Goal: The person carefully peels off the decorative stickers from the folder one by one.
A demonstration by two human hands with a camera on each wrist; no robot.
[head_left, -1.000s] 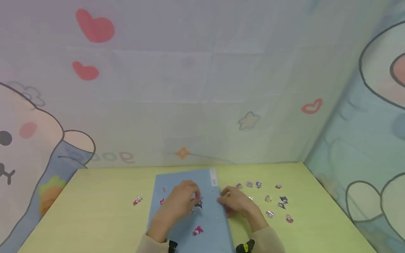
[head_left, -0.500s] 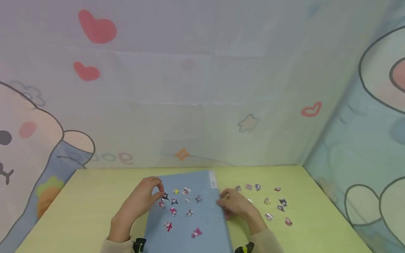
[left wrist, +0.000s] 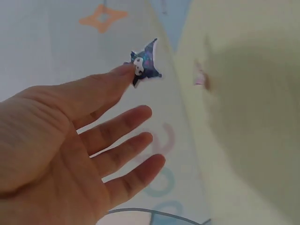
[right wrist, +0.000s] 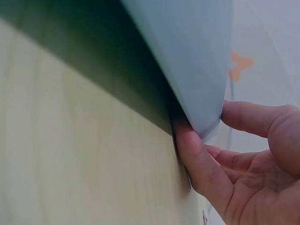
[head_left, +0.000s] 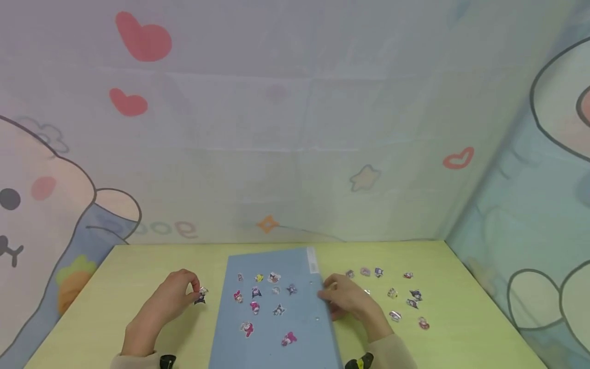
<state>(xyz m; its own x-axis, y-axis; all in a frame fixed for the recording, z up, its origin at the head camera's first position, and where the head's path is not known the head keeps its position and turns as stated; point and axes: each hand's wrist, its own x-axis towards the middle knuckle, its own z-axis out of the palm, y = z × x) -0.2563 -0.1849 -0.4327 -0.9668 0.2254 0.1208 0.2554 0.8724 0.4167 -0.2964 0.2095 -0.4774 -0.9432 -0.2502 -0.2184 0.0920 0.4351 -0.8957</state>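
Note:
Well to the left of the blue folder (head_left: 272,328), my left hand (head_left: 168,300) is above the table. Its thumb and index finger pinch a small dark sticker (left wrist: 147,63) with a white cartoon face; the other fingers are spread apart in the left wrist view. Just beyond it lies a pinkish sticker (left wrist: 200,78) on the table. My right hand (head_left: 348,297) grips the folder's right edge, with a finger under it and the thumb on top. In the right wrist view that edge (right wrist: 199,93) is lifted off the table. Several cartoon stickers (head_left: 247,329) are on the folder's cover.
To the right of the folder, several more stickers (head_left: 395,316) are scattered on the yellow table (head_left: 461,333). A white label (head_left: 313,260) marks the folder's upper right corner. Behind stands a cloth backdrop (head_left: 295,128) printed with hearts and cartoon figures.
My left hand has moved left from over the folder to the table beside it, carrying the dark sticker. Stickers it covered on the folder now show. My right hand has stayed at the folder's edge.

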